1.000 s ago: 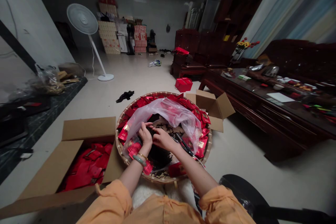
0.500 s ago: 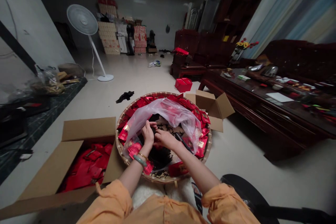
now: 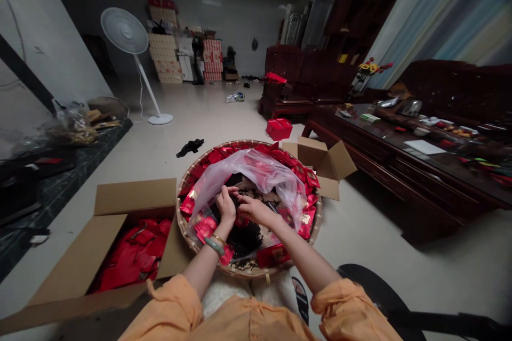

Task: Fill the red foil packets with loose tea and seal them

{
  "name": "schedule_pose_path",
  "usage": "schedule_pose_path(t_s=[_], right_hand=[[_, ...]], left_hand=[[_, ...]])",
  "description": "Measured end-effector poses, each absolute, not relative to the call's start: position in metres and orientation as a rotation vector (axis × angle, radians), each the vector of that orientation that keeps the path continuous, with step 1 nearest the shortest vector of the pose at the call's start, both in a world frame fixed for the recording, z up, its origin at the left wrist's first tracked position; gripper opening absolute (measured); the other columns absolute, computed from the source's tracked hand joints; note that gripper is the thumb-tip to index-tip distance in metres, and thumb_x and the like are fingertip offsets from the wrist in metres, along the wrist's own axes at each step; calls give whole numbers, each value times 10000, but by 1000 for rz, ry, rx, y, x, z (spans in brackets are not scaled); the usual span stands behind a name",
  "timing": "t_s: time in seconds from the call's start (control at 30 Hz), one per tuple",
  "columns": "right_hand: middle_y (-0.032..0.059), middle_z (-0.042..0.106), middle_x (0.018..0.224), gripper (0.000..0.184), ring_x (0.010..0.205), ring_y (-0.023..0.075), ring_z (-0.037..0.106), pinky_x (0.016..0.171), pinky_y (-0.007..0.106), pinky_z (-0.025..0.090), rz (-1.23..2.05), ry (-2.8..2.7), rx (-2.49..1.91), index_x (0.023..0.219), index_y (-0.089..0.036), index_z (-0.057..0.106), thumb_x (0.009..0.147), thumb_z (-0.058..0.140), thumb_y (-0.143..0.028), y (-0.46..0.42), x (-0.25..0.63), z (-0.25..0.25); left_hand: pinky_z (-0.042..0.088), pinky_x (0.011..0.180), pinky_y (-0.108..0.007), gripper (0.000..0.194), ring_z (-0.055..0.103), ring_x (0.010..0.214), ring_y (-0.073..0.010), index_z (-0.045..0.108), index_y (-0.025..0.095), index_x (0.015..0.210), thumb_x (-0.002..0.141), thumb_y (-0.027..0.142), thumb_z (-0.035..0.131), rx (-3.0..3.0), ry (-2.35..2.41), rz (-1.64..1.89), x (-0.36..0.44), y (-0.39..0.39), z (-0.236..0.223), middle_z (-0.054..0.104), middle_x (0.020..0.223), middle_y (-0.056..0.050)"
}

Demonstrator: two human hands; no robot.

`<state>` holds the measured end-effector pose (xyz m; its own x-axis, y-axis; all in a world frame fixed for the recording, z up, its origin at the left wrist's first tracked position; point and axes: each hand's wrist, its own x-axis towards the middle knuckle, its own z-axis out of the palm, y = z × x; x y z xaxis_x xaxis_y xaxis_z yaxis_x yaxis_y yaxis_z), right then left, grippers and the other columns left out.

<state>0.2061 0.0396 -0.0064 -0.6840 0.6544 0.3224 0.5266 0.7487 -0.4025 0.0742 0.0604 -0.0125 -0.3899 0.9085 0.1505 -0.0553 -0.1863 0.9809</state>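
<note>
A round woven basket lies on the floor before me, ringed with several small red packets. A clear plastic bag lies open in it over a heap of dark loose leaves. My left hand and my right hand meet inside the bag's mouth, fingers curled and pinched together on something small and dark that I cannot make out. A green bangle sits on my left wrist.
An open cardboard box of red packets lies to the left, and a smaller open box stands behind the basket. A dark wooden table runs along the right. A standing fan and stacked cartons stand at the back.
My hands have shifted slightly up and together inside the bag. The dark scissors seen by my right forearm a second ago no longer show.
</note>
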Motion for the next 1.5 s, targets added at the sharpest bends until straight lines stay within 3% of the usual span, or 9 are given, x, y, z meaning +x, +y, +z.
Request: schedule_pose_path(t_s=[0.27,0.5,0.67,0.9,1.1,1.23,1.33,1.5], right_hand=[[74,563,1116,162,1066,162,545,827,235,452,374,-2545,-865,887,-199,651,872,493,-234,39,207,-7],[77,571,1149,91,1021,166,578,790,236,471,320,-2550,-925,888,-192,623,823,561,-182,39,206,-4],[65,592,1088,91,961,155,585,763,233,469,253,-2564,-934,888,-193,618,808,576,-179,38,203,-2],[40,619,975,84,900,141,574,695,210,446,136,-2553,-955,858,-193,609,797,570,-150,36,203,-1],[34,622,953,48,915,149,562,725,220,440,124,-2542,-935,819,-190,606,788,591,-157,36,203,-1],[37,609,908,39,859,142,563,710,218,433,138,-2540,-952,832,-192,612,801,591,-180,34,205,0],[36,599,888,52,828,138,558,694,219,429,135,-2536,-969,858,-196,612,818,578,-198,31,211,1],[40,599,907,60,830,136,559,693,217,431,114,-2512,-988,872,-194,609,830,567,-198,29,216,-1]], left_hand=[[487,502,-277,479,621,502,-164,590,124,799,839,532,342,864,1177,1669,73,60,-12,637,644,-67],[514,613,-310,588,688,706,-223,562,87,1104,841,554,320,772,1018,1564,72,55,-7,656,1031,-204],[510,687,-304,601,674,863,-236,451,159,1288,853,553,322,785,920,1515,71,51,-5,545,1248,-203],[465,850,-341,625,575,1096,-243,208,371,1407,842,580,375,835,665,1400,66,49,-3,202,1502,-95],[452,861,-433,625,592,1065,-273,185,366,1407,848,603,332,716,632,1313,64,50,2,214,1494,-121],[409,931,-442,552,575,1088,-263,409,232,1309,848,534,399,830,667,1306,58,52,3,435,1371,-154],[376,974,-434,421,555,1102,-245,561,169,1138,831,446,484,1188,790,1263,44,45,4,622,1139,-137],[406,936,-445,323,523,1031,-238,631,208,1011,710,317,672,2169,984,1126,17,21,-1,634,1038,-75]])
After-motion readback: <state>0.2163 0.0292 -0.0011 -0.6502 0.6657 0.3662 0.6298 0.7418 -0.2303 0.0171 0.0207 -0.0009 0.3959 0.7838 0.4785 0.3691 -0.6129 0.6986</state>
